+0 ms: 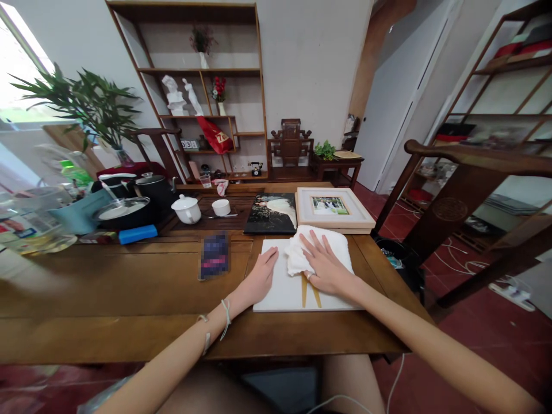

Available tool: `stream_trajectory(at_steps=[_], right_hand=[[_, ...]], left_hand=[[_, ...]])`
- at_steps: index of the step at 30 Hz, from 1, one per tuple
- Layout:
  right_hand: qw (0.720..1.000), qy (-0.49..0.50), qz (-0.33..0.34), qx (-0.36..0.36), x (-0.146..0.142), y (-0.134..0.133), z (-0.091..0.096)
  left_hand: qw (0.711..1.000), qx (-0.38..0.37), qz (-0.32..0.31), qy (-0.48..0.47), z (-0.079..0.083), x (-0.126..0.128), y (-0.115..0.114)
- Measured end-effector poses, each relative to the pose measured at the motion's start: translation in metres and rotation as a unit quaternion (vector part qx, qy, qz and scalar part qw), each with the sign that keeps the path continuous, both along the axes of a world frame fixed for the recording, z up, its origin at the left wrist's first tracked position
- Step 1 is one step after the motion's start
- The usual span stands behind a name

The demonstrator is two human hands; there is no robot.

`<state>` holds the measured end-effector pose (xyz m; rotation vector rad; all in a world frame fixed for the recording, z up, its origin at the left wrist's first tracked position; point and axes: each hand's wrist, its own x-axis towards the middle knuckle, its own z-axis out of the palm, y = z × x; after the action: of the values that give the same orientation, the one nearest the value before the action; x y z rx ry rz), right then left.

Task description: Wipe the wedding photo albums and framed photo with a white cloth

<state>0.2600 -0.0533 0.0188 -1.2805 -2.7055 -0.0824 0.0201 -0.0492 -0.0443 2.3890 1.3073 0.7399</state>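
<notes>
A white flat panel (282,296) lies near the right end of the wooden table, with two tapered golden strips (304,292) showing on its face. My left hand (262,275) is at the panel's left edge, its fingers pressed together against it. On top of the panel is a crumpled white cloth (297,256). My right hand (325,265) lies flat on this cloth with fingers spread, pressing it down; a ring is on one finger. The cloth hides the upper part of the strips and much of the panel's far side.
Behind the panel are a dark photo print (271,213) and a framed photo (330,206). A blurred dark item (214,256) lies to the left. Farther left are a white lidded cup (186,209), a white bowl (221,207), a blue box (138,234) and a black kettle (153,192). A wooden chair (452,201) stands right.
</notes>
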Motion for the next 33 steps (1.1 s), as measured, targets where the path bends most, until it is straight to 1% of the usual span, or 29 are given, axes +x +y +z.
stream_trajectory(at_steps=[2, 4, 6, 8, 11, 13, 15, 17, 20, 22, 24, 25, 26, 28, 31, 33], right_hand=[[1.000, -0.009, 0.021, 0.010, -0.004, 0.001, 0.000], [0.999, -0.020, 0.038, 0.013, -0.006, -0.007, 0.001], [0.998, -0.033, 0.058, 0.005, -0.007, -0.023, 0.003], [0.996, -0.041, 0.079, -0.010, -0.007, -0.045, 0.007], [0.991, -0.045, 0.127, -0.026, -0.009, -0.077, 0.012], [0.984, -0.047, 0.167, -0.034, -0.008, -0.087, 0.014], [0.980, -0.046, 0.190, -0.040, -0.004, -0.083, 0.015], [0.981, -0.042, 0.184, -0.038, -0.001, -0.069, 0.014], [0.990, -0.045, 0.133, -0.017, -0.001, -0.038, 0.014], [0.994, -0.056, 0.099, 0.003, -0.007, -0.021, 0.014], [0.993, -0.079, 0.079, 0.030, -0.019, -0.013, 0.013], [0.992, -0.095, 0.074, 0.048, -0.025, -0.014, 0.011], [0.989, -0.114, 0.070, 0.068, -0.032, -0.018, 0.010], [0.981, -0.150, 0.068, 0.106, -0.046, -0.034, 0.005], [0.971, -0.168, 0.079, 0.152, -0.058, -0.071, -0.003], [0.967, -0.161, 0.100, 0.168, -0.060, -0.094, -0.004]], left_hand=[[1.000, 0.000, 0.000, 0.003, 0.001, 0.000, 0.000], [1.000, -0.003, 0.003, 0.008, 0.001, 0.001, -0.001], [1.000, -0.004, 0.005, 0.012, 0.001, 0.001, -0.001], [1.000, 0.001, 0.006, 0.008, 0.000, 0.001, -0.001], [1.000, 0.016, 0.004, -0.003, -0.001, 0.001, -0.001], [1.000, 0.021, 0.003, -0.004, -0.002, 0.001, -0.001], [1.000, 0.020, 0.003, -0.001, -0.002, 0.001, -0.001], [1.000, 0.013, 0.004, 0.001, -0.002, 0.000, -0.001], [1.000, 0.006, 0.003, -0.002, -0.003, 0.000, 0.000], [1.000, 0.008, -0.001, -0.009, -0.004, -0.001, 0.001], [1.000, 0.010, -0.004, -0.018, -0.005, -0.001, 0.002], [1.000, 0.008, -0.004, -0.021, -0.005, -0.002, 0.002], [1.000, 0.005, -0.006, -0.021, -0.005, -0.003, 0.002], [1.000, -0.002, -0.017, -0.018, -0.004, -0.005, 0.002], [0.999, -0.004, -0.044, -0.012, -0.002, -0.007, 0.000], [0.999, 0.000, -0.038, -0.008, -0.001, -0.007, 0.000]])
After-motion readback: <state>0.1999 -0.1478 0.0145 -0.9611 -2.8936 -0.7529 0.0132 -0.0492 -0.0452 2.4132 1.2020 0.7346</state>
